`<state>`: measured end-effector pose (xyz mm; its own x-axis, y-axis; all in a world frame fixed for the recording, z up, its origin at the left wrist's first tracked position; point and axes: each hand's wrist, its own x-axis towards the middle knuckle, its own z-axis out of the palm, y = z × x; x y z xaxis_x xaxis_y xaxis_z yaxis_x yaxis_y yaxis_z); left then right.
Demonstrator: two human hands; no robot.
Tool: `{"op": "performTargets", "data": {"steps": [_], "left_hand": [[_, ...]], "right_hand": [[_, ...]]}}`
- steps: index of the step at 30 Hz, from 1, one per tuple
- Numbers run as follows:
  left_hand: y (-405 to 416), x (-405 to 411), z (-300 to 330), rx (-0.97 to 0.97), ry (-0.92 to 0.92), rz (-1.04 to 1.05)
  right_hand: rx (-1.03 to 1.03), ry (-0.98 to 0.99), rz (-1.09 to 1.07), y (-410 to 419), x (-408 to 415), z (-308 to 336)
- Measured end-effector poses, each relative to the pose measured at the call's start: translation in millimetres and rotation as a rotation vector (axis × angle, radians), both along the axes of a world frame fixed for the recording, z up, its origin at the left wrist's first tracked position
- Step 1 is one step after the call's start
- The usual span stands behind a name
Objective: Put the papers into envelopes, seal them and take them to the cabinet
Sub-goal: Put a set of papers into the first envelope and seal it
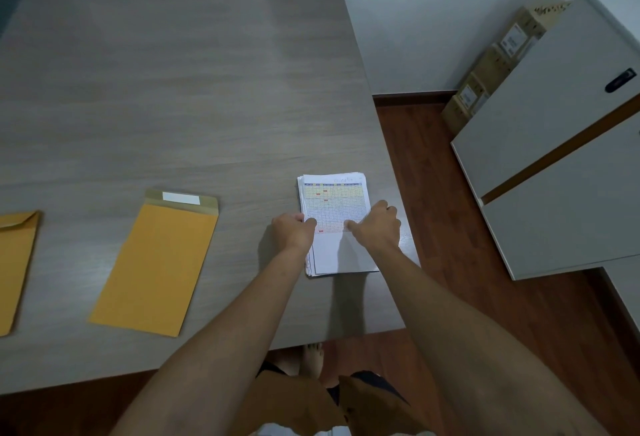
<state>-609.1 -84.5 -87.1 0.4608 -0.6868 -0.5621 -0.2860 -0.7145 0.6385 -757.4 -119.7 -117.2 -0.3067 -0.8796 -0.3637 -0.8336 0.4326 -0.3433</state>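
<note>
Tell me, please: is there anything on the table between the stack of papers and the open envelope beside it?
Nothing visible does. The stack of papers, with the left hand and right hand on it, and the open envelope are separated only by bare table. A second envelope lies farther left, beyond the open one.

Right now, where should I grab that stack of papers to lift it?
Probably the two long side edges of the stack of papers, mid-length, where the left hand and right hand already sit. It lies flat on the table, slightly fanned, so pinching both sides keeps sheets together.
</note>
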Motion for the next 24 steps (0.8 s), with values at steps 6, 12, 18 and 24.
{"op": "performTargets", "data": {"steps": [6,12,18,24], "left_hand": [[0,-7,-8,-0.103,0.08,0.075],[0,-6,-14,-0.15,0.037,-0.011],[-6,-7,-15,-0.184,-0.05,-0.226],[-10,-15,-12,-0.18,-0.056,-0.266]], "right_hand": [[0.008,0.003,-0.003,-1,0,-2],[0.01,0.006,-0.005,-1,0,-3],[-0.012,-0.01,-0.022,1,0,-6],[-0.072,-0.08,-0.034,8,-3,-9]]}}
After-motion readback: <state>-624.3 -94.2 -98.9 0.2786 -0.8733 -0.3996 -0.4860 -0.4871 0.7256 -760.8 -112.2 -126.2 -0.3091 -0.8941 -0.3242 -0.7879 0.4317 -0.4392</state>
